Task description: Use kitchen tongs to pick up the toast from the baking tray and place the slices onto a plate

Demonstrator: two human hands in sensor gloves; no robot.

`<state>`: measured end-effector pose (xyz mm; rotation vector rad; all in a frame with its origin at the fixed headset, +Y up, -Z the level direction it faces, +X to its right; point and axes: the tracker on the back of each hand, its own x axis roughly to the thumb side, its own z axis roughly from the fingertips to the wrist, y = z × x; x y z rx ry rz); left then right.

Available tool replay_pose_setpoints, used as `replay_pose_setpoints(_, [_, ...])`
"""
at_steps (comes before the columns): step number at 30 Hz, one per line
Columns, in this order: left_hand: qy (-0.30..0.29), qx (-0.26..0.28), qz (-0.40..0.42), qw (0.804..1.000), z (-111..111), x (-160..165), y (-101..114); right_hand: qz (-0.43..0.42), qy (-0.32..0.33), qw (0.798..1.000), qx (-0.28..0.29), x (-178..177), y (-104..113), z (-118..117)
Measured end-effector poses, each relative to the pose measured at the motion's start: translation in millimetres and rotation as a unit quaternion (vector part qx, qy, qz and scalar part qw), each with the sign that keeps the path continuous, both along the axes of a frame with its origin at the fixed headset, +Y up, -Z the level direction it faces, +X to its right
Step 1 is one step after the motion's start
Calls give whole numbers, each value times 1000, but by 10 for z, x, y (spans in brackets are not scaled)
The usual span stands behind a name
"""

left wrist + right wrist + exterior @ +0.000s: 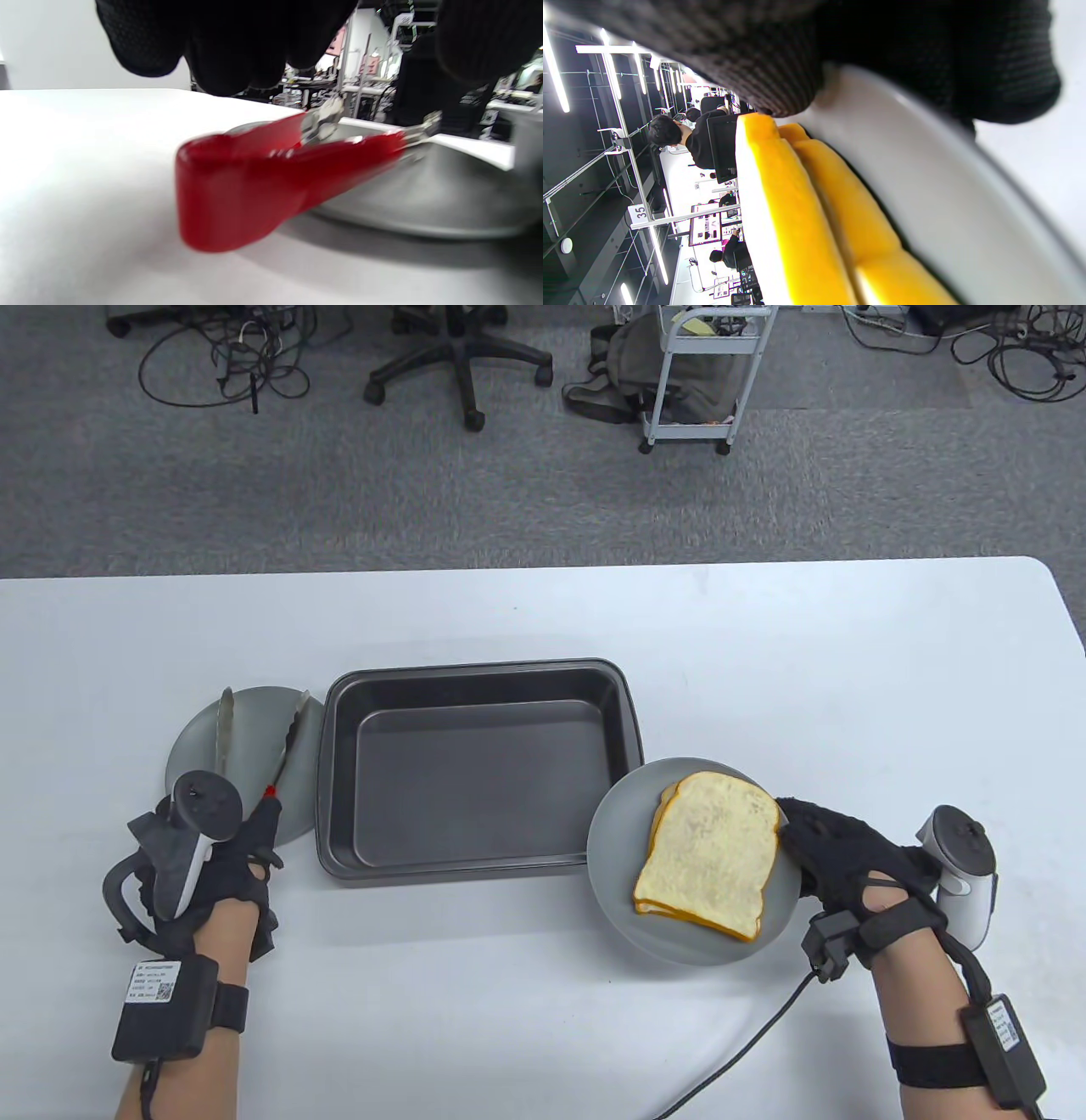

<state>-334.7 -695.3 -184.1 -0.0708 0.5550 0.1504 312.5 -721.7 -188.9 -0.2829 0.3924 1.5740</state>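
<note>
The dark baking tray (475, 780) sits mid-table with nothing in it. Two toast slices (708, 857) lie stacked on a grey plate (615, 831) at the tray's right front corner. My right hand (793, 824) pinches that plate's right rim; in the right wrist view a finger (755, 55) lies on the rim (925, 169) beside the toast's yellow crust (797, 212). Red-handled tongs (288, 738) rest across a second grey plate (191, 738) left of the tray. My left hand (263, 827) hovers over their red handle (263, 178), fingers (229, 42) just above it, not touching.
The tongs' handle end lies on the white table with its metal arms spread over the left plate (445, 199). Beyond the table's far edge are grey carpet, an office chair (462, 356) and a white cart (704, 373).
</note>
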Motion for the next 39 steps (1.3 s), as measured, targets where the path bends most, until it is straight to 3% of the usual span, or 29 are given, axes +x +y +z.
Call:
replay_pose_setpoints(10, [-146, 86, -40, 985, 479, 330, 317, -6, 1, 1000, 2, -11, -1, 15])
replay_pose_setpoints(18, [-235, 109, -67, 963, 837, 693, 409, -8, 1, 1000, 4, -17, -4, 22])
replay_pose_setpoints(27, [-276, 103, -108, 950, 1098, 1038, 272, -12, 3, 1000, 7, -19, 2, 28])
replay_pose_setpoints(39, [-278, 85, -158, 944, 1214, 1176, -22, -13, -2, 1000, 7, -16, 10, 39])
